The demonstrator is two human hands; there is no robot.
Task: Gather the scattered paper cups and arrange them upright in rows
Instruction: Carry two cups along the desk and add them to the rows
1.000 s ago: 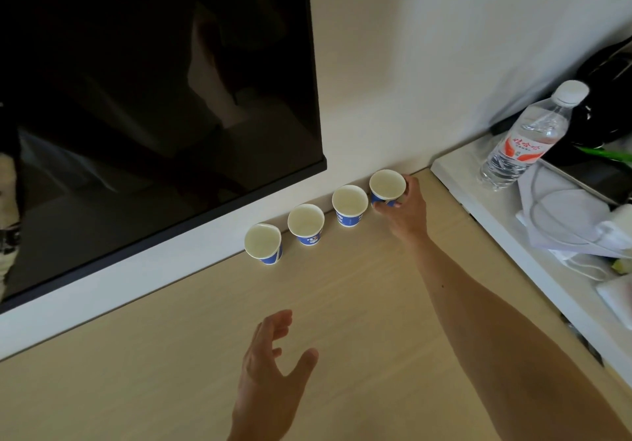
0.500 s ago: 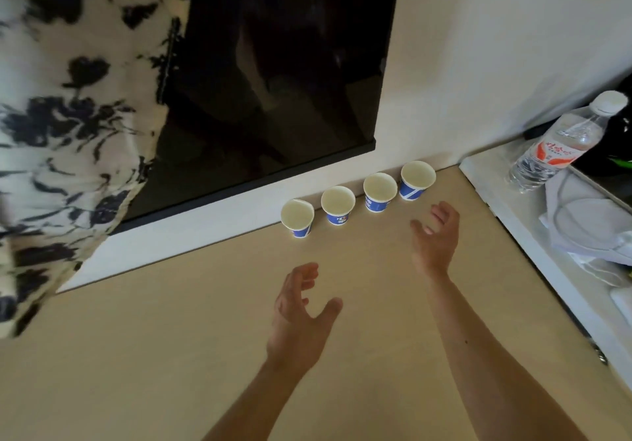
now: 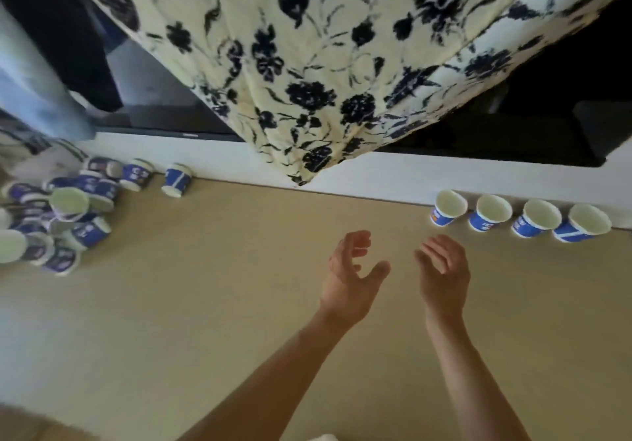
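The paper cups are small, with blue printed walls, white rolled rims and pale insides. A row of four cups [image 3: 490, 217] stands upright at the right on the light wooden surface [image 3: 205, 321], mouths up and long axes vertical. The line runs left to right along the foot of the white strip [image 3: 376, 172], each cup just beside the next.

Far to the left lies a heap of cups [image 3: 85, 232], tumbled on their sides and pointing every way. One of them [image 3: 68, 202] turns its open mouth toward the camera; the motion blur hides how many there are. A lone cup [image 3: 176, 180] lies just right of the heap, close to the white strip, its long axis running roughly toward and away from that strip.

Between the two groups, nearer the row, both hands hover over the wood and hold nothing. The left hand [image 3: 349, 279] has its thumb spread wide and fingers loosely curled. The right hand [image 3: 443, 276] is relaxed, with its fingers slightly bent.

Above, a cream floral cloth [image 3: 307, 47] hangs over a dark screen [image 3: 513, 132].
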